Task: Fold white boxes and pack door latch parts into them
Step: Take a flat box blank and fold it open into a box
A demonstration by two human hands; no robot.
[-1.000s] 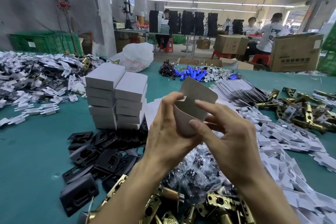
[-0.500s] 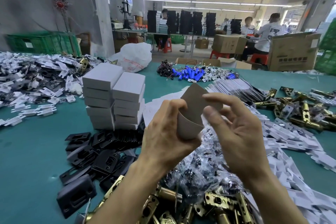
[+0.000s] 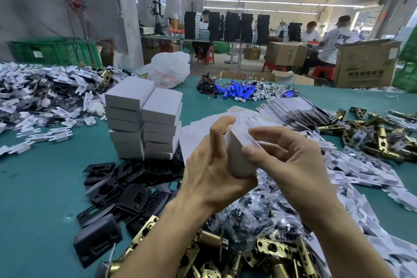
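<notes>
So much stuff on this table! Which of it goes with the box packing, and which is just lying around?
Part of the job:
- white box held in the left hand and right hand
- stack of finished boxes
- flat box blanks
- black latch plates
- brass latches
- bagged screws

Just lying about:
- blue battery cells
- white plastic bag
- green crates

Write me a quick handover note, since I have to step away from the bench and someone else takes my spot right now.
Left hand: gripping the white box from its left side, held above the table.
Right hand: thumb and fingers pressing the box's right side, closing it up.
Done: two stacks of folded boxes stand on the green table.
Parts: black plates left of the hands, brass latches nearest, bagged screws under the hands, flat box blanks behind.
Left: finish this box; whether it holds parts cannot be seen.
</notes>
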